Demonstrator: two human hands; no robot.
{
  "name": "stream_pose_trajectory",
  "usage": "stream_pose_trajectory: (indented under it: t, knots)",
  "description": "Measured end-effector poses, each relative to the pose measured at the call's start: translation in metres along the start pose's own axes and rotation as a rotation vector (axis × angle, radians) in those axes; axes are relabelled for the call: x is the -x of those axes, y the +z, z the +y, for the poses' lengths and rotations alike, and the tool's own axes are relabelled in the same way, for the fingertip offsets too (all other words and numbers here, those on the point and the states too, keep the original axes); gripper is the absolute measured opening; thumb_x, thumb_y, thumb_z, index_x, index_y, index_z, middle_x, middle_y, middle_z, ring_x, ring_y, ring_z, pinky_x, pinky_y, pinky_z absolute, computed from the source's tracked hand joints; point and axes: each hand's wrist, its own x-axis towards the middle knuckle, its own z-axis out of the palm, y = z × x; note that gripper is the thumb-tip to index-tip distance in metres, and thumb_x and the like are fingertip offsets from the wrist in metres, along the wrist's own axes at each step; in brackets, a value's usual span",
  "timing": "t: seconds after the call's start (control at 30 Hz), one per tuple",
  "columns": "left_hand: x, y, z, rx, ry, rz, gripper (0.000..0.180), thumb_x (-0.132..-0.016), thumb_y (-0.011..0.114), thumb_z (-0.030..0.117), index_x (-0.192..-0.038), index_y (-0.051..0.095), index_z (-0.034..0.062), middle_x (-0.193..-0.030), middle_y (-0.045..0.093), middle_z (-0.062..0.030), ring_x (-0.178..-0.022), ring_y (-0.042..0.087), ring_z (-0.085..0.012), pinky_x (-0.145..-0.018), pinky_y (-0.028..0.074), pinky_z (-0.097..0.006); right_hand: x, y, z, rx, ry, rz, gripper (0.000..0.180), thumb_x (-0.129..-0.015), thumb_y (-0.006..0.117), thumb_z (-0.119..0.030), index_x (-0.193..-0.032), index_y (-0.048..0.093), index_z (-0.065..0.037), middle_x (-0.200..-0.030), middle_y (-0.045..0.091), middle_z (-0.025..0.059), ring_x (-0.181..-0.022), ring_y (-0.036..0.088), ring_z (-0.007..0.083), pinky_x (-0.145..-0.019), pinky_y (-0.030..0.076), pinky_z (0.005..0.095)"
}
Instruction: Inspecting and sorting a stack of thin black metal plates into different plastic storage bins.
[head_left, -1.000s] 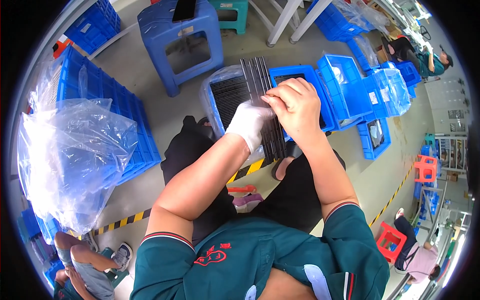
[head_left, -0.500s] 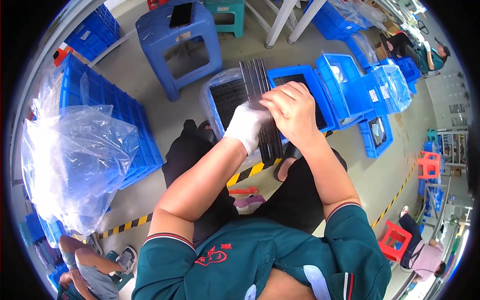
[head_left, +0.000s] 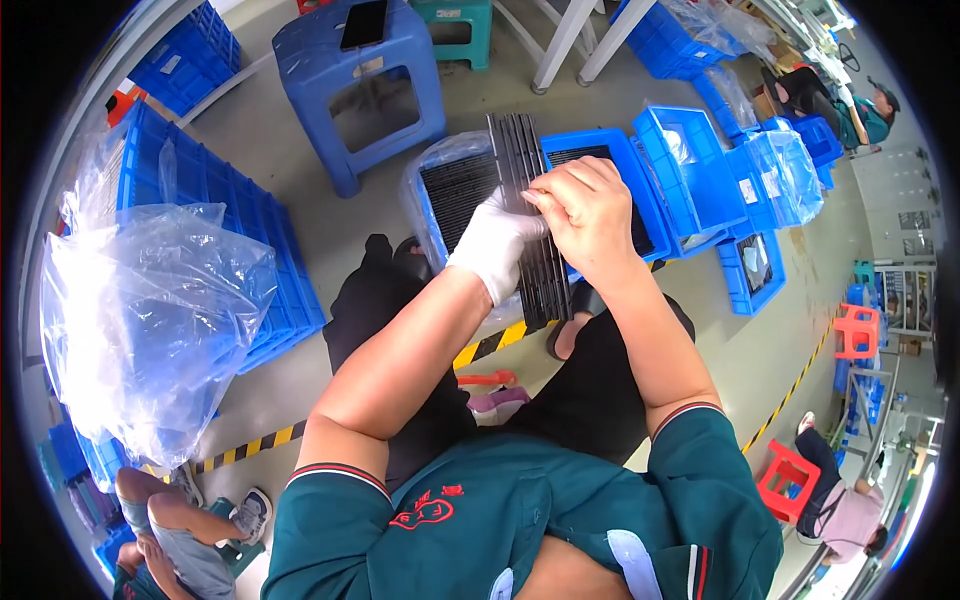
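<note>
My left hand (head_left: 492, 245), in a white glove, is wrapped around a bundle of long, thin black strips (head_left: 541, 285), held upright in front of my knees. My bare right hand (head_left: 590, 215) is closed, with thumb and fingertips pinched together at the bundle's right side. Whether a strip or something small sits in that pinch is hidden. Behind the bundle, a plastic-lined blue bin (head_left: 428, 232) on the left holds rows of similar black strips. Another blue bin (head_left: 650, 205), partly covered by my right hand, has black strips in it too.
A blue stool (head_left: 345, 165) with a dark phone (head_left: 364, 24) on it stands ahead. Stacked blue crates (head_left: 285, 260) rise at left beside clear plastic sheeting (head_left: 150, 320). More blue bins (head_left: 690, 170) are at right. A seated person's legs (head_left: 190, 520) show at lower left.
The bundle has turned slightly, its strips now spread more face-on to view. Both hands stay in nearly the same place, the left still gripping and the right still pinching.
</note>
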Motion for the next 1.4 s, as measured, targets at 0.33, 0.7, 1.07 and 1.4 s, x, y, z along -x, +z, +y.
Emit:
stream_pose_trajectory:
  t: [0.33,0.7,1.07,1.4]
  knots:
    - [-0.002,0.005,0.003,-0.022,0.035,0.023,0.021,-0.081,0.063,-0.001,-0.100,0.058,0.0060,-0.086,0.058,-0.0016,-0.076,0.055,-0.0118,-0.065,0.045,-0.027,0.002,0.001,0.001,-0.042,0.101,0.041,0.013,-0.070,0.077,-0.012,-0.074,0.066,-0.006,-0.073,0.065,0.0055,-0.069,0.061,0.0243,-0.066,0.046,0.0335]
    - [-0.009,-0.001,0.001,-0.085,0.051,0.036,0.032,-0.077,0.056,-0.010,-0.104,0.061,0.0062,-0.092,0.063,-0.0050,-0.083,0.062,-0.0167,-0.076,0.051,-0.031,-0.002,0.000,-0.005,0.081,0.017,0.026,0.011,-0.072,0.075,-0.010,-0.077,0.067,-0.005,-0.075,0.064,0.0066,-0.074,0.060,0.0249,-0.068,0.048,0.0347]
    - [-0.007,0.005,0.005,0.082,-0.042,0.052,0.026,-0.080,0.057,-0.009,-0.103,0.062,0.0041,-0.091,0.065,-0.0081,-0.083,0.064,-0.0204,-0.074,0.054,-0.034,-0.007,-0.009,-0.015,-0.021,-0.023,0.258,0.012,-0.069,0.074,-0.003,-0.075,0.064,-0.006,-0.073,0.064,0.0063,-0.064,0.058,0.0255,-0.060,0.046,0.0358]
    - [-0.002,0.006,0.007,0.065,-0.046,-0.048,0.028,-0.086,0.057,-0.005,-0.112,0.058,0.0050,-0.095,0.063,-0.0054,-0.085,0.062,-0.0176,-0.073,0.051,-0.032,-0.001,-0.004,0.002,-0.351,0.353,0.077,0.009,-0.074,0.076,-0.007,-0.081,0.071,-0.005,-0.078,0.065,0.0056,-0.076,0.060,0.0185,-0.066,0.047,0.0286]
